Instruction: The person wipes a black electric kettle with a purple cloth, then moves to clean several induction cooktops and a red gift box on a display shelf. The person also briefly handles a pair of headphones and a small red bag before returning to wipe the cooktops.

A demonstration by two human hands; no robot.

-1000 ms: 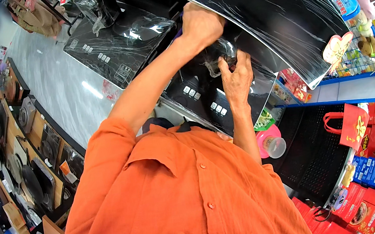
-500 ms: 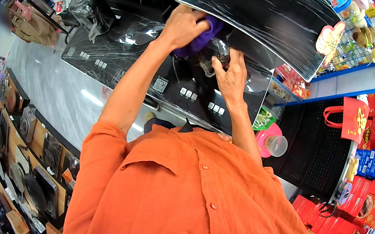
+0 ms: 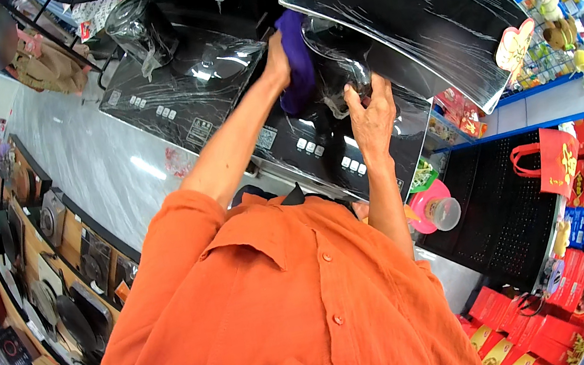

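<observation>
My left hand (image 3: 277, 62) grips a purple cloth (image 3: 298, 63), its fingers partly hidden behind the folds. The cloth lies against the left side of a glossy black rounded part (image 3: 341, 60) wrapped in clear film. On the near side of that part, my right hand (image 3: 373, 122) has its thumb and fingers set around the loose film and edge. Below both hands lies a glossy black panel (image 3: 324, 166) with small white button-like labels. A large film-covered black panel (image 3: 395, 13) tilts above and to the right, hiding some of the rounded part.
Another wrapped black panel (image 3: 162, 88) adjoins on the left, bearing a dark cylinder (image 3: 144, 30). A pink container (image 3: 429, 206) stands near my right forearm. To the right are a black perforated shelf (image 3: 489, 220), a red bag (image 3: 556, 160) and red boxes. Pans line the left shelves.
My left hand has drawn the purple cloth left and nearer, uncovering more of the rounded part. My right hand stays at that part. The whole view has shifted slightly.
</observation>
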